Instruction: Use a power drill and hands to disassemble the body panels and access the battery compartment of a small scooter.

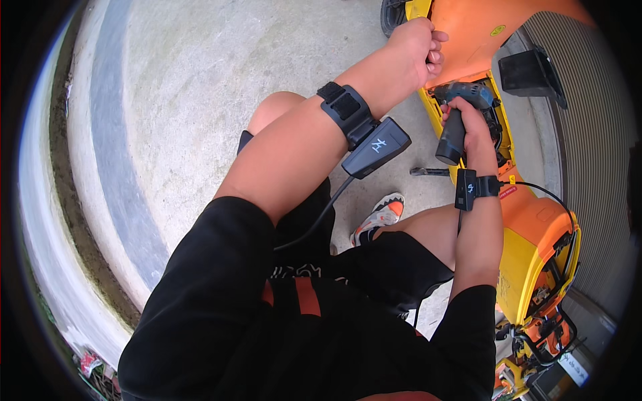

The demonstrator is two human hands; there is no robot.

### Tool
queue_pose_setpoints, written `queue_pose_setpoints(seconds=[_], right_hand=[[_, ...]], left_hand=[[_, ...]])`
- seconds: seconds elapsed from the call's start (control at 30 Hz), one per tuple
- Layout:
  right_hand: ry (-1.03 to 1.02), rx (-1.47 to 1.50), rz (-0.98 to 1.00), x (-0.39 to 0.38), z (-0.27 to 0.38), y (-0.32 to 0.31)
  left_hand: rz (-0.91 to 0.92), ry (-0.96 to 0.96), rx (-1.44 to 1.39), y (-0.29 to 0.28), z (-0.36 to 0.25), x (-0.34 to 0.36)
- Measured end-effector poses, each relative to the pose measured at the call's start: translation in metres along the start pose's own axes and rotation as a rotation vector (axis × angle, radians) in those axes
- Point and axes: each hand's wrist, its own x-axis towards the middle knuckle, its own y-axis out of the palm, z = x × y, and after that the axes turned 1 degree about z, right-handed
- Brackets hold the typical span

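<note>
My right hand (470, 120) is wrapped round the dark grip of a cordless drill (475, 94) with a blue-grey body. The drill lies over an opened-up section of an orange and yellow scooter (461, 43), its chuck pointing left. Dark parts and wiring show inside the yellow-edged opening (501, 107). Just beyond the chuck, my left hand (422, 50) is held beside the orange body panel with its fingers curled in. Whatever those fingers hold, if anything, is hidden. Strapped to each forearm is a small black device (378, 148) with a cable.
A black plastic box-shaped part (528, 72) lies on the far side of the scooter, by a corrugated metal shutter (588, 127). Its black footrest (429, 172) sticks out towards my shoe (379, 217). More orange and yellow bodywork (528, 267) stands at the lower right.
</note>
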Motion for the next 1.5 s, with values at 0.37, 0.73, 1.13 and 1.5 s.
queue_pose_setpoints(seconds=[0.37,0.73,1.13,1.5], right_hand=[[-0.01,-0.065,0.016,0.003,-0.002,0.001],[0.079,0.086,-0.023,0.017,0.002,-0.003],[0.067,0.077,0.0,0.017,0.001,-0.002],[0.06,0.048,-0.014,0.018,0.001,-0.001]], left_hand=[[0.003,0.0,0.007,-0.001,0.002,0.002],[0.017,0.007,0.039,-0.007,0.003,0.006],[0.008,-0.008,0.052,-0.008,0.003,0.003],[0.004,-0.005,0.053,-0.009,0.004,0.004]])
